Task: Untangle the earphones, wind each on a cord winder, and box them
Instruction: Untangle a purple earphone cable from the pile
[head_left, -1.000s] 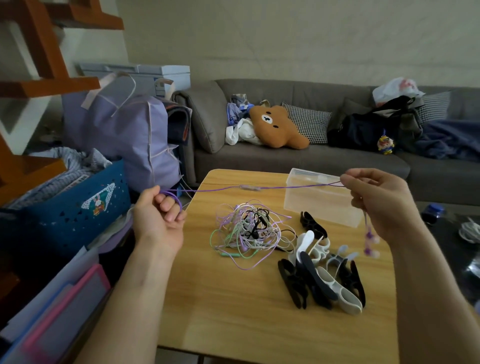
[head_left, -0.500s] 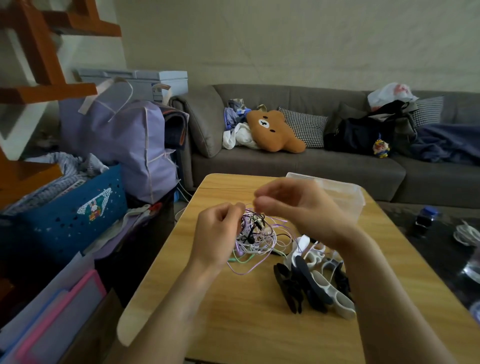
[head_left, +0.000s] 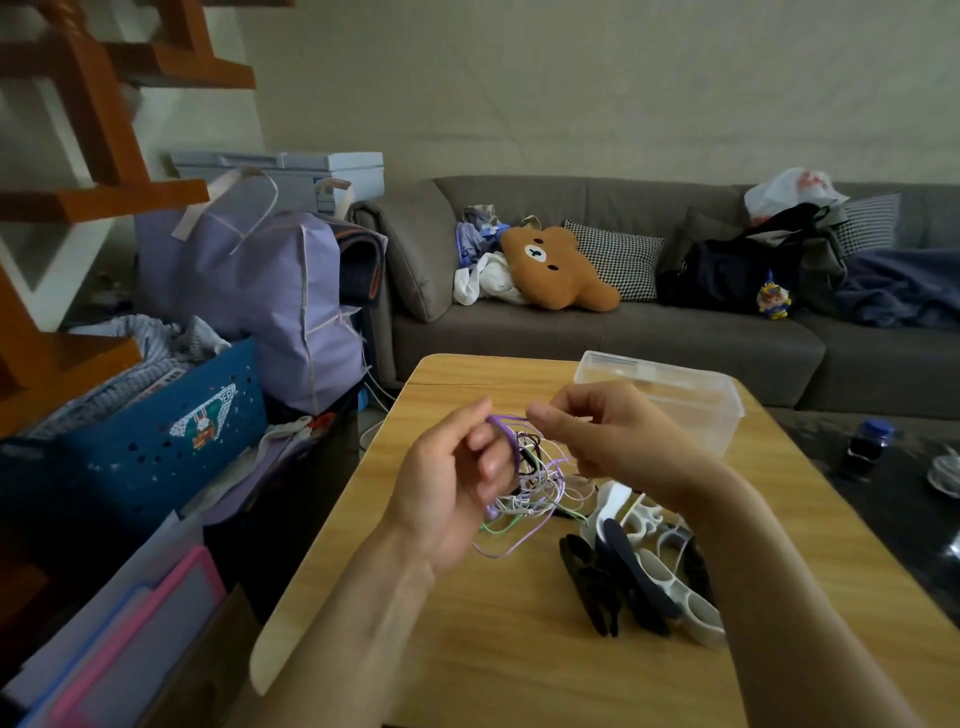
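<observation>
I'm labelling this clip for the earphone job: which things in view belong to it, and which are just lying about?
Part of the job:
purple cord, in the grip of left hand and right hand
earphone tangle
cord winders
clear box

Just lying about:
bear cushion
blue basket
purple bag

This is a home living room: a grey sofa (head_left: 623, 332) with a bear cushion (head_left: 558, 270) at 12 o'clock, wooden stairs (head_left: 93, 130) at 10 o'clock.
</observation>
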